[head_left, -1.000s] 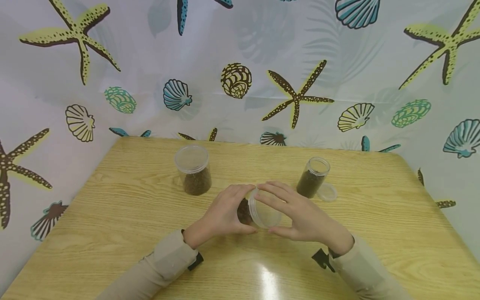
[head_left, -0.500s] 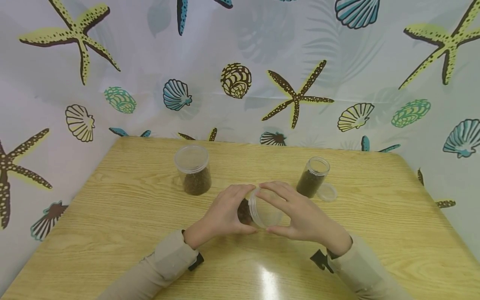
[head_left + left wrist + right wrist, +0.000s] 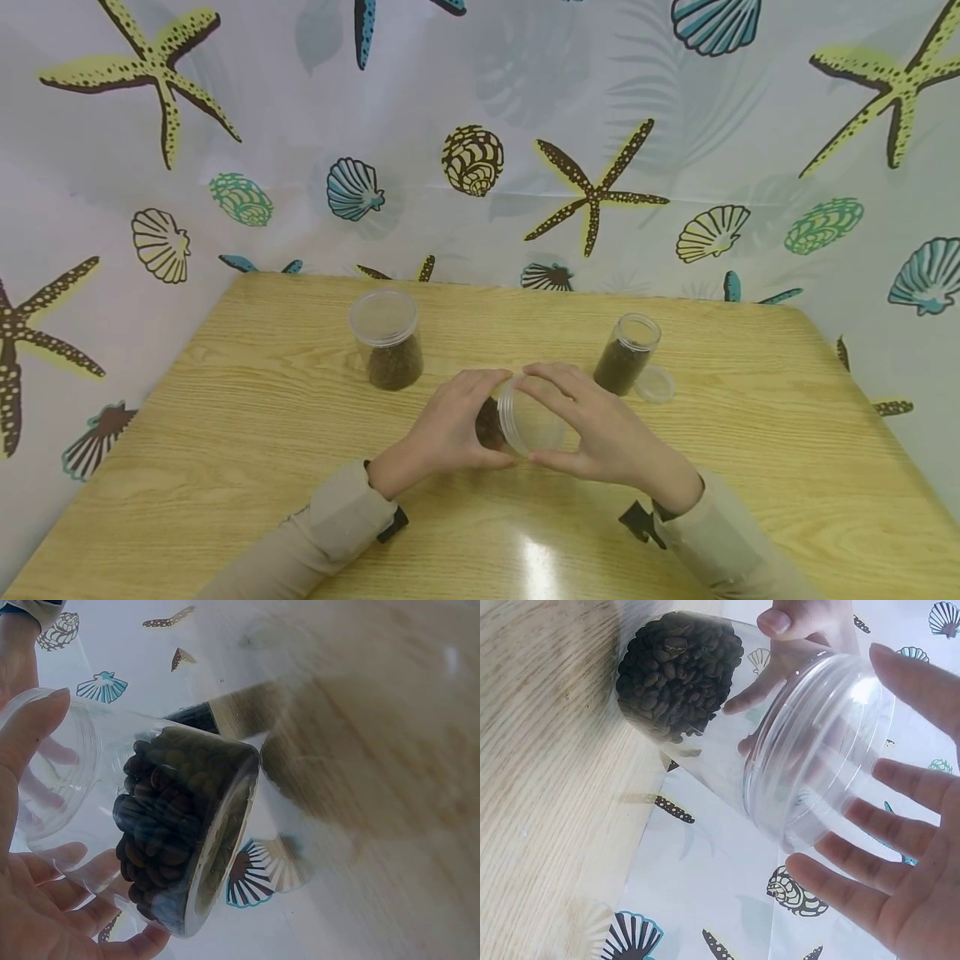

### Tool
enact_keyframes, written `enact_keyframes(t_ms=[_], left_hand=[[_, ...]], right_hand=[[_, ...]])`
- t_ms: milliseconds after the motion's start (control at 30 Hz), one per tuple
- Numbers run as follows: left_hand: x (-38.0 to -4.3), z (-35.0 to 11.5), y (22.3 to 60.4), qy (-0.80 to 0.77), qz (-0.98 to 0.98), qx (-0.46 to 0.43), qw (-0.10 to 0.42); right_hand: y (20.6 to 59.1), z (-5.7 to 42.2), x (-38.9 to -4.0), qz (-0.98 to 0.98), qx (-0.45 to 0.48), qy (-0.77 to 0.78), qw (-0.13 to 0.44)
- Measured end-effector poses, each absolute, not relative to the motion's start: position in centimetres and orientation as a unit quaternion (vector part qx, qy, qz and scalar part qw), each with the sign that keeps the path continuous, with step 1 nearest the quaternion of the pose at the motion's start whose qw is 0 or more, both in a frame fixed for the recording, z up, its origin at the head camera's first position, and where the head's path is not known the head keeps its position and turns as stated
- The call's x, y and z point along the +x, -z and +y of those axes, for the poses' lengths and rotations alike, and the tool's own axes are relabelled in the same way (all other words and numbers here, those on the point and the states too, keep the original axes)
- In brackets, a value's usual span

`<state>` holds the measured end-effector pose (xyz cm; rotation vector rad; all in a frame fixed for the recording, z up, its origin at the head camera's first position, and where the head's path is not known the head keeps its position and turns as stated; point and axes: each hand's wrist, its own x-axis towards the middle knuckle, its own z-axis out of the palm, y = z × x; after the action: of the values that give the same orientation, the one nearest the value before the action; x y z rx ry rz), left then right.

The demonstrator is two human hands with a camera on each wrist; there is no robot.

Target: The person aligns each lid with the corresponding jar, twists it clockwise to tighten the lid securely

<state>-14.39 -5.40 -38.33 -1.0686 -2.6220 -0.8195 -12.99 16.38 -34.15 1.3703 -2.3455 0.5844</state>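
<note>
Jar (image 3: 490,425) in L grip (image 3: 452,423), lid (image 3: 536,427) w/in R grip (image 3: 602,427)

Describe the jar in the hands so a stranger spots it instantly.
Start at the wooden table; above it, find the left hand and right hand. Between them is a clear jar of dark beans, tilted, unlike the wide jar and slim jar standing behind.

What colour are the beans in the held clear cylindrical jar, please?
The beans are dark brown, clearest in the right wrist view.

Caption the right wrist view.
Left hand holds a clear cylindrical jar of brown beans; right hand at its round lid.
</note>
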Motion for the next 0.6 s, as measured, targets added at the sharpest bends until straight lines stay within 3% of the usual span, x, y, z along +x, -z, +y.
enact_keyframes(t_ms=[600], left_hand=[[-14.19, -5.25, 38.14, 0.261, -0.889, -0.362, 0.105]], right_hand=[[34.04, 16.07, -12.22, -0.875, 0.409, -0.194, 0.169]])
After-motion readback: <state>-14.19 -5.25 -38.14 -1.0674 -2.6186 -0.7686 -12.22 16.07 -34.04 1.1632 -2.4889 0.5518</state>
